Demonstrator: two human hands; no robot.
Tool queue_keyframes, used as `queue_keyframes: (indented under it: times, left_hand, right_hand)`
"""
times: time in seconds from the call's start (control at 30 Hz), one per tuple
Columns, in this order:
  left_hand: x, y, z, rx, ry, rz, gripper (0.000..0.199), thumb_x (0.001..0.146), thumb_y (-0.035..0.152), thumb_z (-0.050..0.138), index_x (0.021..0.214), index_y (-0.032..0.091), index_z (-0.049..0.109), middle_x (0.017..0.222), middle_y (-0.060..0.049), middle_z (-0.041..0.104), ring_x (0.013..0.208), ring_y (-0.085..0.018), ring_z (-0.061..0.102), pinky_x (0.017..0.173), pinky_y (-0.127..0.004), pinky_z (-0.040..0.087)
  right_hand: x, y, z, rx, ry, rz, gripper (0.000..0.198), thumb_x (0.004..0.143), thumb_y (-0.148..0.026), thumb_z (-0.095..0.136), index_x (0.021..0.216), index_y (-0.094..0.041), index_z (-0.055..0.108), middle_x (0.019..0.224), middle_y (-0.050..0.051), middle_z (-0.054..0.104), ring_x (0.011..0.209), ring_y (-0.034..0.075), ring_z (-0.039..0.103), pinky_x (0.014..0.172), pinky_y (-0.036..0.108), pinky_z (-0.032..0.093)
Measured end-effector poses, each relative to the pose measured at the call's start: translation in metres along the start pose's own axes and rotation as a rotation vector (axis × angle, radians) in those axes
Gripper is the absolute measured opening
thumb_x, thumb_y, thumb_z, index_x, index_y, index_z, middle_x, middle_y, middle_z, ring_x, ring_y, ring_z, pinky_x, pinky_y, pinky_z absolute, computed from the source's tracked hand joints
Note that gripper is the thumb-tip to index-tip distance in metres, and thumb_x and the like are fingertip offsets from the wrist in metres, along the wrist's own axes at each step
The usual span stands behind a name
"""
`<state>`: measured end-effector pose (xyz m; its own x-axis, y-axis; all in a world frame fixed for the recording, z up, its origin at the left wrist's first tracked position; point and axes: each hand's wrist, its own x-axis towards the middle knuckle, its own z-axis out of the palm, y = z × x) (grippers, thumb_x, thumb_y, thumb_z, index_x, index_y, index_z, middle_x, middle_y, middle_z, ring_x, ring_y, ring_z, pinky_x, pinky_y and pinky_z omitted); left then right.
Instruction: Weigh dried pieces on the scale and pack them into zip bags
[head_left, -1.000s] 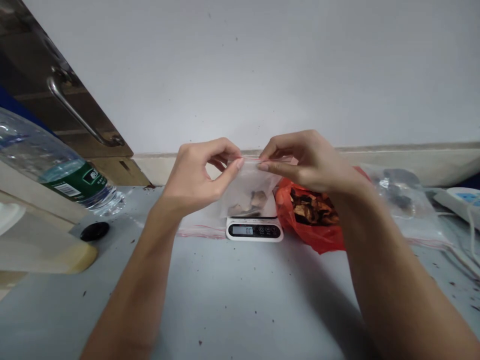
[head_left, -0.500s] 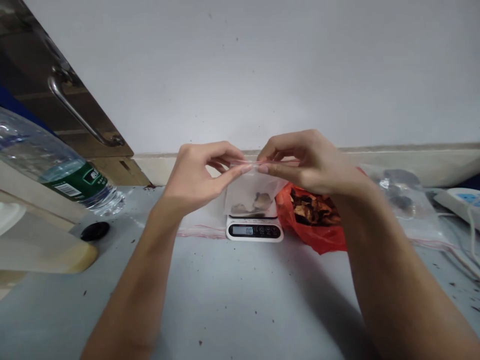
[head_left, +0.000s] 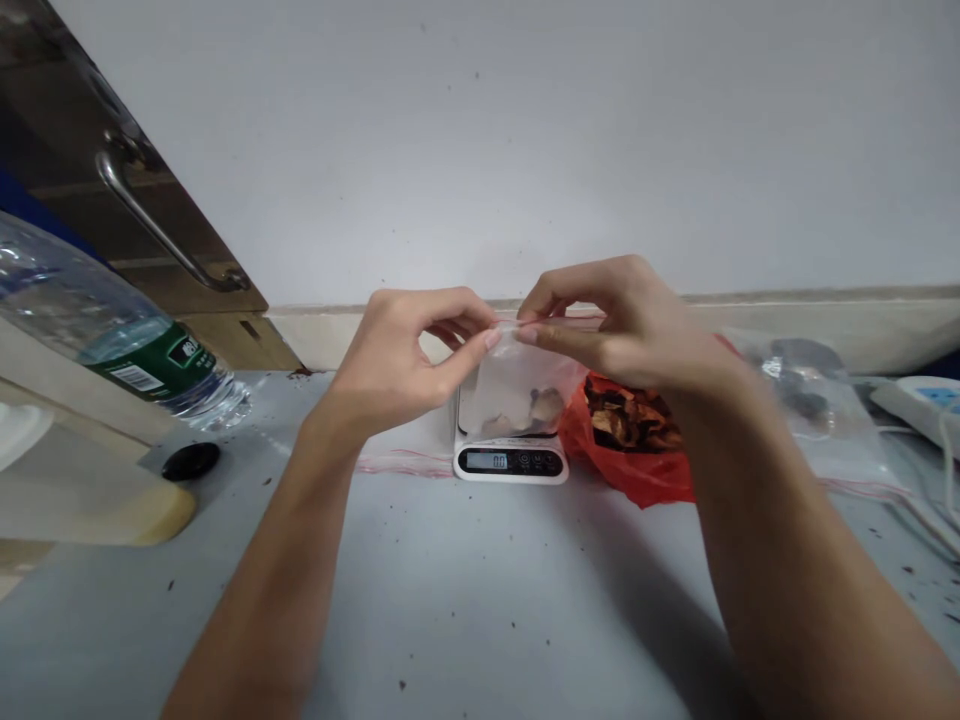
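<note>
My left hand [head_left: 420, 345] pinches the top edge of a translucent zip bag [head_left: 510, 385] between thumb and fingers. Close beside it, my right hand [head_left: 600, 320] pinches the same red-lined edge. A few brownish dried pieces lie at the bottom of the bag. The bag hangs in front of and over a small white digital scale [head_left: 511, 472], whose display reads 0.0. Just right of the scale sits a red plastic bag [head_left: 637, 480], open at the top, with brown dried slices [head_left: 630, 415] inside. My right wrist hides part of it.
Flat zip bags [head_left: 409, 462] lie left of the scale. A filled clear bag [head_left: 817, 410] and a white power strip [head_left: 919, 400] with cables are at right. A water bottle [head_left: 127, 330], a plastic jug [head_left: 82, 490] and a black lid [head_left: 191, 460] stand left. A wall rises behind.
The zip bag has shifted slightly right, uncovering more of the scale's left side. My left fingertips have slid right along the edge, closer to my right hand.
</note>
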<state>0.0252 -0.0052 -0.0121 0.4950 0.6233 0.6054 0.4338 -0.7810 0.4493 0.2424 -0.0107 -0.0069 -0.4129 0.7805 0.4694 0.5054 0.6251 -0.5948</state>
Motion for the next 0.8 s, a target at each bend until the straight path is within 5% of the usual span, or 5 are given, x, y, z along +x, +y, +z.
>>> queue_keyframes:
  times: [0.47,0.8]
  left_hand:
    - [0.000,-0.006,-0.009,0.064,0.049,-0.064,0.013,0.091,0.028,0.063,0.083,0.024,0.072,0.080,0.001,0.078,0.075,-0.017,0.074,0.075,-0.027,0.059]
    - [-0.001,-0.011,-0.013,0.070,0.091,-0.030,0.012,0.092,0.024,0.064,0.084,0.023,0.073,0.081,0.002,0.078,0.076,-0.017,0.075,0.076,-0.028,0.062]
  right_hand:
    - [-0.005,0.012,-0.008,0.125,0.009,0.097,0.032,0.080,-0.054,0.077,0.072,-0.024,0.071,0.070,0.003,0.070,0.066,0.020,0.061,0.067,0.038,0.052]
    - [-0.005,0.018,-0.012,0.009,0.024,0.144,0.022,0.080,-0.043,0.072,0.068,-0.027,0.063,0.064,0.002,0.063,0.065,0.021,0.058,0.066,0.038,0.049]
